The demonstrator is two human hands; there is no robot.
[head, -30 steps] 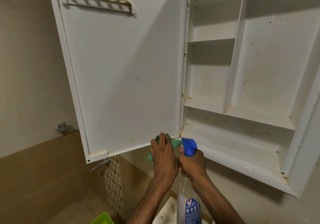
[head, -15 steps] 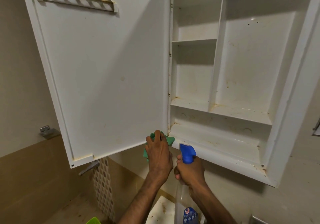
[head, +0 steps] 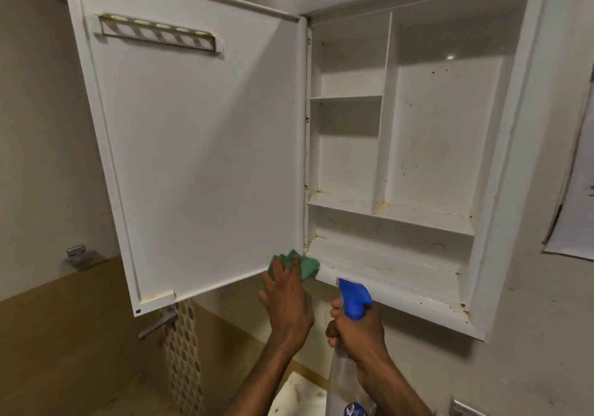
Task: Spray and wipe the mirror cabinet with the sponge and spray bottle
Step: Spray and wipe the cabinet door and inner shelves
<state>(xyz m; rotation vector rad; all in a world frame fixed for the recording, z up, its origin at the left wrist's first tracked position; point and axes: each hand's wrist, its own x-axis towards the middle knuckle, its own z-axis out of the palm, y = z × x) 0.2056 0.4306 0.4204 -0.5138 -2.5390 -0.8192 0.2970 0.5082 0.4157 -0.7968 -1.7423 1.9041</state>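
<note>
While the white mirror cabinet [head: 427,132] is hanging on the wall with its door [head: 199,145] swung wide to the left, its inside is showing 4 compartments: 2 small stacked ones beside the hinge, 1 tall one to their right, and 1 long trough running along the bottom. Brownish stains are sitting in the shelf corners and along the lower lip. A slotted holder bar [head: 159,31] is sitting high on the door's inner face, far above both hands.

The left hand [head: 287,303] is reaching up, fingers curled over a green sponge [head: 302,264] and pressing it against the door's bottom corner, right at the hinge edge where door and cabinet meet. Just to the right of that grip and slightly lower, the right hand [head: 360,329] is wrapping tightly round the neck of the spray bottle [head: 348,367], whose blue trigger head [head: 353,296] is sticking up above the fist, directly under the cabinet's lower edge. The bottle's clear body is hanging below that hand. A metal tap lever [head: 160,322] is sitting left of both grips, under the door.
</note>
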